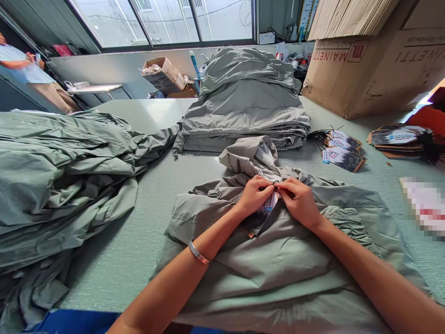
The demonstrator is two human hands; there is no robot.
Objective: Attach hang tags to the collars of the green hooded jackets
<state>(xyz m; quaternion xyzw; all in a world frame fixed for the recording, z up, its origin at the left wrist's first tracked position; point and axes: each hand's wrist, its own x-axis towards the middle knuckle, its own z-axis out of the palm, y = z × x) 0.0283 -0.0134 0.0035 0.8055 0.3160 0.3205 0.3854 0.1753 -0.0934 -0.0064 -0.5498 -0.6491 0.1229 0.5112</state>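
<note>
A grey-green hooded jacket (250, 278) lies spread on the table right in front of me, its hood pointing away. Both hands meet near its collar with fingertips pinched. Between them runs a thin black hang-tag string (276, 184), from which a dark printed hang tag (261, 220) dangles onto the fabric. My left hand (256, 195) is closed on the string from the left, above the tag. From the right, my right hand (298, 197) pinches the same string close by. The fingertips nearly touch, and the exact grip is partly hidden.
Folded jackets (243, 102) are stacked behind. A loose heap of jackets (69, 171) covers the left side. Spare hang tags (344, 150) and another tag pile (399, 137) lie right, before a large cardboard box (361, 69). A person (31, 69) stands far left.
</note>
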